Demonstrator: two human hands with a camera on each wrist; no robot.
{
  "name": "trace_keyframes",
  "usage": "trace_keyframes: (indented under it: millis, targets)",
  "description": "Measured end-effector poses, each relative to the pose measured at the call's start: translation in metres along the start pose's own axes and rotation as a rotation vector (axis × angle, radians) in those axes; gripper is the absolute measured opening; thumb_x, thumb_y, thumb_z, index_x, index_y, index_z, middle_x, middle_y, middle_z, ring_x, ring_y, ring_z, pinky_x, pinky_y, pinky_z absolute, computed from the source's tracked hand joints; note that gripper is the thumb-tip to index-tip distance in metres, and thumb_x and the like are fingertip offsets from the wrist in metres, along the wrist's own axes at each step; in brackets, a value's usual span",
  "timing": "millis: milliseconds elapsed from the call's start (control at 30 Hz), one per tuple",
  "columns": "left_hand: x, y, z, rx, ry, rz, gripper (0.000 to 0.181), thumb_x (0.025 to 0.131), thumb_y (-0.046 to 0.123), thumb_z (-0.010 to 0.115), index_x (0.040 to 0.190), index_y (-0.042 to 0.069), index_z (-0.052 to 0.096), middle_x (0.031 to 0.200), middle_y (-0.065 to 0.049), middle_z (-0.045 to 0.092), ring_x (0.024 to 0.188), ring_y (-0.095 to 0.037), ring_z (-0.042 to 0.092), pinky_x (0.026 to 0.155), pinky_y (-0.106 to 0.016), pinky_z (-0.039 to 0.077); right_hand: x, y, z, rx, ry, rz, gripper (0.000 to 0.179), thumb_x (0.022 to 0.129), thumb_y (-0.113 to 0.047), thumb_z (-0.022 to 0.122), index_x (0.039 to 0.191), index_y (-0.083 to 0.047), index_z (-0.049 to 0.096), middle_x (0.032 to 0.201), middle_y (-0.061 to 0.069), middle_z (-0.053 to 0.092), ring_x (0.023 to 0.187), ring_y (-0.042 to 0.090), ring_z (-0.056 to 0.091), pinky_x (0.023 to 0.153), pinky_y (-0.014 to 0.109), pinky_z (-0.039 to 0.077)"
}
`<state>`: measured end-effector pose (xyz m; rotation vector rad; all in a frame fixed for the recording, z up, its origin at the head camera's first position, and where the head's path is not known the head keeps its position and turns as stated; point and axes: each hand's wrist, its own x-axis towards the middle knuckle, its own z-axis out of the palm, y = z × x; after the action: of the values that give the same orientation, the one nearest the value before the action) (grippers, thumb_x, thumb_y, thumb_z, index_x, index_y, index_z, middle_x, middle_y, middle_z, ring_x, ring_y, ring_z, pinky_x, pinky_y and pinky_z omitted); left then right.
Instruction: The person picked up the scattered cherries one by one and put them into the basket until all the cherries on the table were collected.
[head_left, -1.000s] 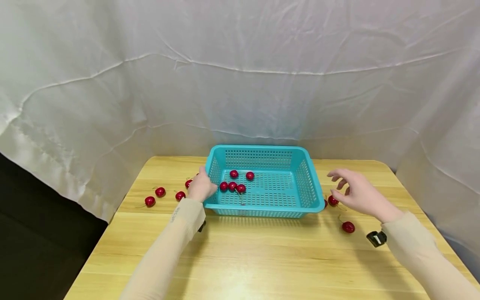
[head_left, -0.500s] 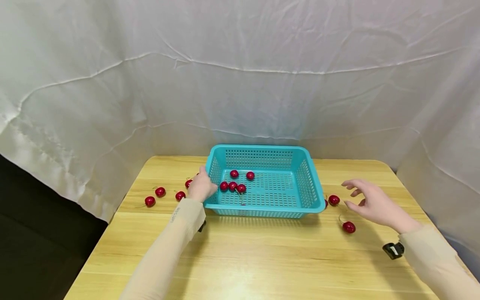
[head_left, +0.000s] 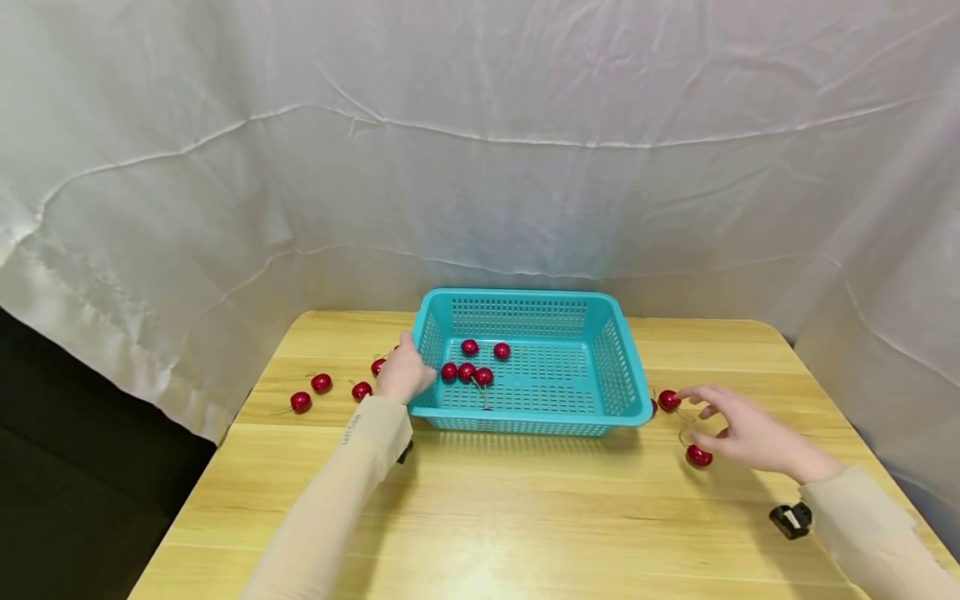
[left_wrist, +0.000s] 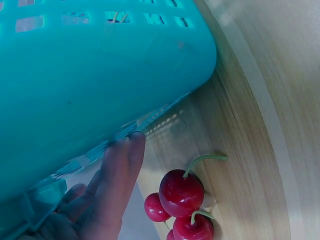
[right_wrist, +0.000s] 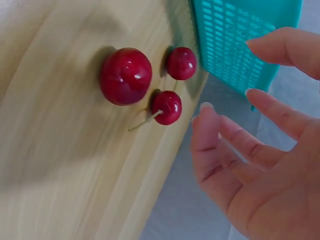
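A turquoise plastic basket point(head_left: 525, 422) stands at the back middle of the wooden table, with several red cherries point(head_left: 466, 372) inside, towards its left. My left hand point(head_left: 403, 375) holds the basket's left side, thumb at the rim; in the left wrist view its fingers point(left_wrist: 122, 170) lie against the outer wall. Right of the basket, my right hand point(head_left: 742, 432) hovers beside a stemmed cherry point(head_left: 699, 456), fingers loosely bent and apart, holding nothing. Two more cherries lie between that hand and the basket, one point(right_wrist: 166, 107) with its stem showing in the right wrist view.
Several loose cherries point(head_left: 321, 383) lie on the table left of the basket; some sit close by my left hand point(left_wrist: 182, 194). The wooden table point(head_left: 525, 517) ends at a pale curtain point(head_left: 525, 208) behind and on both sides.
My right hand first drew back to the right, away from the two cherries near the basket, then came lower over the nearest cherry. The left hand and basket have barely moved.
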<state>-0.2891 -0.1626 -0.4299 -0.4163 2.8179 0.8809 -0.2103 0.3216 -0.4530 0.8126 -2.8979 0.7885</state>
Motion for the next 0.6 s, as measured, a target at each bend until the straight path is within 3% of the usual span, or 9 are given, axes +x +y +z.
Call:
trace_keyframes:
  millis: [267,400,600]
  targets:
    - [0.000,-0.001,0.002,-0.004,0.003,0.007,0.081,0.087,0.013,0.070,0.151,0.009,0.021,0.140,-0.024,0.054,0.117,-0.040,0.059,0.099,-0.060,0.053,0.001,0.001,0.012,-0.063,-0.030,-0.050,0.053,0.080,-0.011,0.079,0.129,-0.003,0.059,0.119,0.022,0.062,0.089,0.026,0.063,0.061,0.023,0.054]
    - [0.000,0.000,0.001,0.003,0.005,0.010,0.080,0.087,0.014,0.070,0.151,0.009,0.021,0.140,-0.024,0.055,0.117,-0.040,0.060,0.100,-0.060,0.053,0.001,-0.001,0.015,-0.109,-0.064,-0.031,0.053,0.079,-0.015,0.081,0.128,-0.004,0.061,0.114,0.016,0.063,0.087,0.019,0.061,0.067,0.030,0.053]
    - [0.001,0.000,0.002,0.001,0.004,0.008,0.082,0.087,0.012,0.070,0.152,0.009,0.020,0.140,-0.024,0.054,0.115,-0.040,0.060,0.099,-0.060,0.053,0.003,-0.003,0.018,-0.095,-0.142,-0.008,0.050,0.081,-0.018,0.080,0.126,-0.004,0.062,0.110,0.015,0.061,0.087,0.016,0.058,0.069,0.030,0.053]
